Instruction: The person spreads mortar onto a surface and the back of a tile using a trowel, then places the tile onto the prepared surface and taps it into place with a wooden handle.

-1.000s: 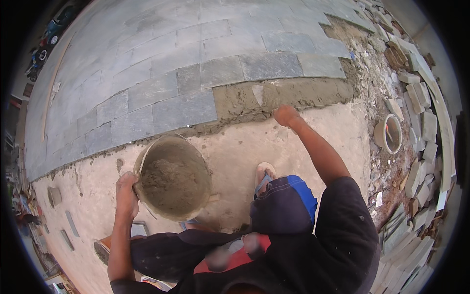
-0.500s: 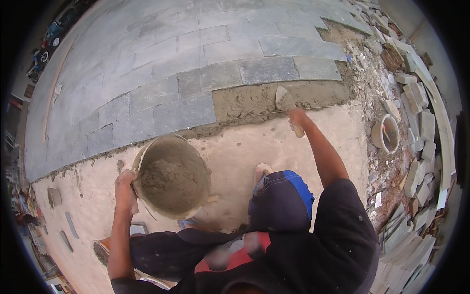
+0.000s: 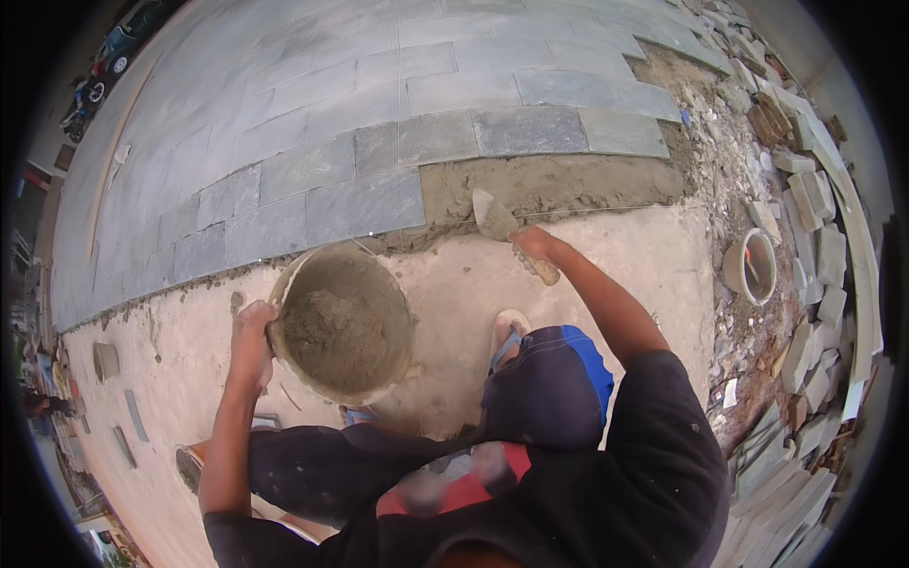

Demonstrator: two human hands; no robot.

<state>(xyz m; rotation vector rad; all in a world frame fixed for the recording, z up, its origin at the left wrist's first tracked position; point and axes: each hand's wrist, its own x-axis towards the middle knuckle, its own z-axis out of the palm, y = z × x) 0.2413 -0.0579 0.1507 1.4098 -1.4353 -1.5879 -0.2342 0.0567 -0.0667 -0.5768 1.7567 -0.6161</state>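
Observation:
My left hand (image 3: 253, 331) is closed on the left rim of a bucket (image 3: 386, 383), which tips so that its mouth faces up at me. Wet grey mortar (image 3: 341, 322) lies inside it. In my right hand (image 3: 533, 242) is the handle of a trowel (image 3: 494, 217), its blade pointing up and left. The blade lies over the near edge of a mortar bed (image 3: 559, 180), close to the last slab of the front row. Grey stone slabs (image 3: 365, 210) border this bed on the left and far side.
A taut string (image 3: 625, 207) runs along the bed's near edge. On the right, a small bucket (image 3: 749, 267) stands by rubble and piled stone pieces (image 3: 830, 248). Loose slab pieces (image 3: 136, 415) and a small container (image 3: 105, 362) lie at left. My sandalled foot (image 3: 507, 333) rests on the pale ground.
My right hand has drawn the trowel left and slightly down along the mortar bed, toward the slab. The bucket has shifted slightly in my left hand's grip.

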